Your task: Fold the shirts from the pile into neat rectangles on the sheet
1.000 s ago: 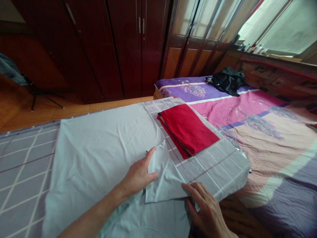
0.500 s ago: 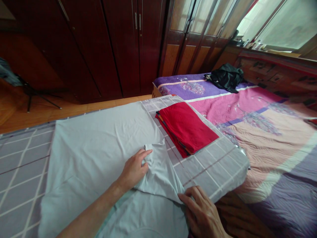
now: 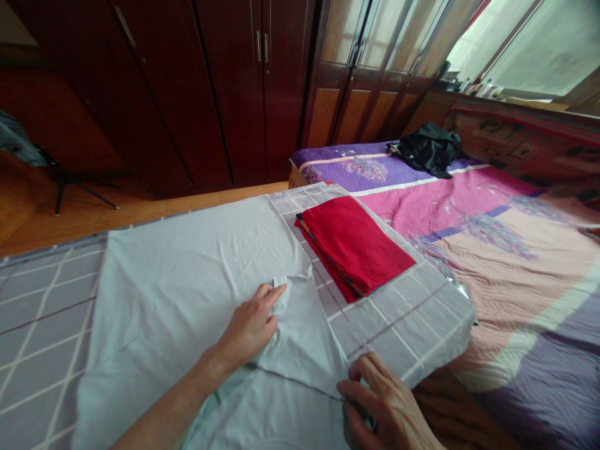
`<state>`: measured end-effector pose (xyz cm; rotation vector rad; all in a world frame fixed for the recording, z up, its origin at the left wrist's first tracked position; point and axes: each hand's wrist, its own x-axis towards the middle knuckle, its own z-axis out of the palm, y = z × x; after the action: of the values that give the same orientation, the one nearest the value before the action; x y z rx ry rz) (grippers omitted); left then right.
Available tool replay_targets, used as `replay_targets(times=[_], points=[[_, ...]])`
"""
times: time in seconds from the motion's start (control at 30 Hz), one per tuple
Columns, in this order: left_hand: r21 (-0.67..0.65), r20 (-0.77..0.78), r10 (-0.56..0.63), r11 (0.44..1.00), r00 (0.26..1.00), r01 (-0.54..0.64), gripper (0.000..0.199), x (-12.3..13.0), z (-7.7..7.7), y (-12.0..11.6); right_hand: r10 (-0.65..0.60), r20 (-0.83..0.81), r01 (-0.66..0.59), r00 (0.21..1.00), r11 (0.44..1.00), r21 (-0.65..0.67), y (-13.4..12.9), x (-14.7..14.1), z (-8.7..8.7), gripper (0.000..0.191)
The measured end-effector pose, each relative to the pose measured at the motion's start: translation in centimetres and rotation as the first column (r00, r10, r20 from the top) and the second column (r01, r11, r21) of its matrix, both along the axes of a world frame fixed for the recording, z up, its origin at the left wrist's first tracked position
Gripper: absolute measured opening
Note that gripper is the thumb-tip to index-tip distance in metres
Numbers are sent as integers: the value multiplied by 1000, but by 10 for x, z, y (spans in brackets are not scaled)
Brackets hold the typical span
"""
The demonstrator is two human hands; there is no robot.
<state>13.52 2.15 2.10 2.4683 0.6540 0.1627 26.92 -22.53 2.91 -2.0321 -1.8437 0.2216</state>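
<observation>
A pale mint T-shirt [image 3: 201, 262] lies spread on the checked cloth, with one sleeve [image 3: 300, 312] folded inward over its body. On that folded sleeve rests my left hand [image 3: 253, 320], its index finger stretched out and thumb apart, pressing the fabric down. My right hand [image 3: 382, 400] pinches the shirt's edge near the shoulder, at the lower right; part of its fingertips is hidden by the fabric. Beyond the shirt, to the right, sits a folded red garment [image 3: 359, 244] with darker layers showing along its left side.
The grey checked cloth [image 3: 42, 312] covers the surface under the shirt. A bed with a purple, pink and peach cover [image 3: 469, 250] stands to the right, a black garment [image 3: 429, 149] on it. Dark red wardrobes [image 3: 234, 94] line the back. A black stand [image 3: 60, 178] is at the left.
The folded sleeve lies flatter and smoother now. My left index finger has straightened a little, and my right hand has barely moved at the shirt's edge.
</observation>
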Motion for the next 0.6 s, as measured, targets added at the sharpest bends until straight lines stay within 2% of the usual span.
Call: replay_targets(times=[0.07, 0.13, 0.23, 0.3, 0.37, 0.5, 0.6], points=[[164, 19, 36, 986, 999, -39, 60, 0, -1, -2, -9, 47, 7, 999, 999, 45, 7, 3, 6, 27], [344, 87, 46, 936, 995, -73, 55, 0, -2, -5, -10, 108, -1, 994, 995, 97, 17, 5, 11, 31], [486, 186, -100, 874, 977, -3, 44, 2, -5, -12, 96, 191, -111, 977, 991, 69, 34, 7, 10, 39], [504, 173, -227, 856, 958, 112, 44, 5, -10, -17, 194, 206, -192, 959, 981, -31, 45, 9, 6, 46], [504, 116, -288, 842, 950, 194, 52, 6, -17, -21, 241, 205, -225, 949, 969, -100, 54, 12, 1, 49], [465, 13, -253, 858, 967, 218, 72, 5, -27, -20, 172, 235, -167, 957, 985, -41, 70, 23, -2, 42], [415, -12, -228, 885, 974, 212, 77, 4, -30, -18, 211, 252, -210, 944, 977, -29, 89, 34, -2, 49]])
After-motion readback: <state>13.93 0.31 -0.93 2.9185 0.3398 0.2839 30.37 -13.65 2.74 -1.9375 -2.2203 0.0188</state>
